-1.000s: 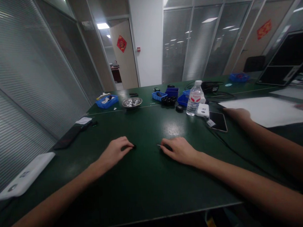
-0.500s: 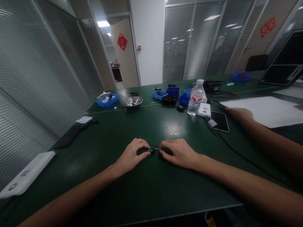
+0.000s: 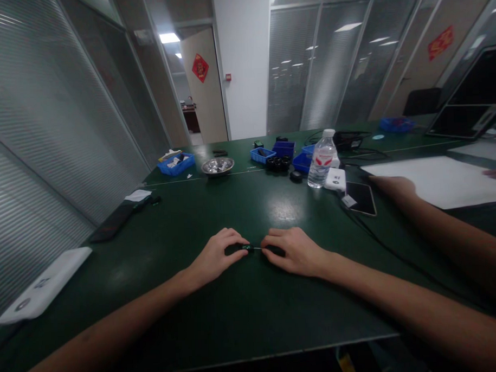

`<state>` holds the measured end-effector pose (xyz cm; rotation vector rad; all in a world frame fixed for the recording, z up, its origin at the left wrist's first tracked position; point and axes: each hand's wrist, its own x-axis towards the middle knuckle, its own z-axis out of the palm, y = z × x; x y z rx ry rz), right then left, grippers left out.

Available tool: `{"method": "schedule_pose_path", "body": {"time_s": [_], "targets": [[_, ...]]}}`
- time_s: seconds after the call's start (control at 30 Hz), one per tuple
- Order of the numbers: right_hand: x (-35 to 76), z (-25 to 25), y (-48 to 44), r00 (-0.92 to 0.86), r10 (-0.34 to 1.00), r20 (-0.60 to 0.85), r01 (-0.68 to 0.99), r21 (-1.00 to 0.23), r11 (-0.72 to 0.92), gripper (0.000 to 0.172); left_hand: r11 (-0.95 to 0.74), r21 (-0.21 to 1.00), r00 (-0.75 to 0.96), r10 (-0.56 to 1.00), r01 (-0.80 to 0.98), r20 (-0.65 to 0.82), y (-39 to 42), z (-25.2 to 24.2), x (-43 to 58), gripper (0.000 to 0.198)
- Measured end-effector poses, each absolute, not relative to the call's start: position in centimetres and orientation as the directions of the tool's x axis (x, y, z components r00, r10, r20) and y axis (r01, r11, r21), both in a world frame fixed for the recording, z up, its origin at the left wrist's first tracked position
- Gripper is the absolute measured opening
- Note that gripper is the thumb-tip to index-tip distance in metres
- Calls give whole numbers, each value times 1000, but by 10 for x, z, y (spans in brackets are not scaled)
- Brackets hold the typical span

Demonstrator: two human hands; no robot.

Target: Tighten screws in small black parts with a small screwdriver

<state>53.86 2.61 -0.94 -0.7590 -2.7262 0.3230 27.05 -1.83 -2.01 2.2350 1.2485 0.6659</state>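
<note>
My left hand (image 3: 218, 256) rests on the green table, pinching a small dark part with green on it (image 3: 247, 248) between thumb and fingertips. Facing it, my right hand (image 3: 293, 250) is closed round the dark handle of a screwdriver (image 3: 257, 248). Its thin metal shaft points left, and the tip meets or nearly meets the small part; contact is too fine to make out. Most of the handle is hidden under my fingers.
A metal bowl (image 3: 217, 166) and blue bins (image 3: 176, 163) stand toward the back. Right of centre are a water bottle (image 3: 322, 160), a phone (image 3: 360, 198) and a cable. Another person's arm (image 3: 432, 217) lies at the right by a white sheet (image 3: 455, 179). A white device (image 3: 46, 284) sits at left.
The screwdriver's shaft has tilted slightly and now lies more level with the small part. Both hands stay in nearly the same place.
</note>
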Motion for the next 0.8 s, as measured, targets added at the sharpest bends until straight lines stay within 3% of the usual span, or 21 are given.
{"method": "schedule_pose_path", "body": {"time_s": [0.6,0.8], "targets": [[536,-11,19,-834,492,249,414,-307,857,25,-498,659,526,831,563,179,-20,-16,275,21],[535,-9,18,-851,468,237,416,-240,877,25,-526,662,543,814,534,209,-23,-15,277,20]]}}
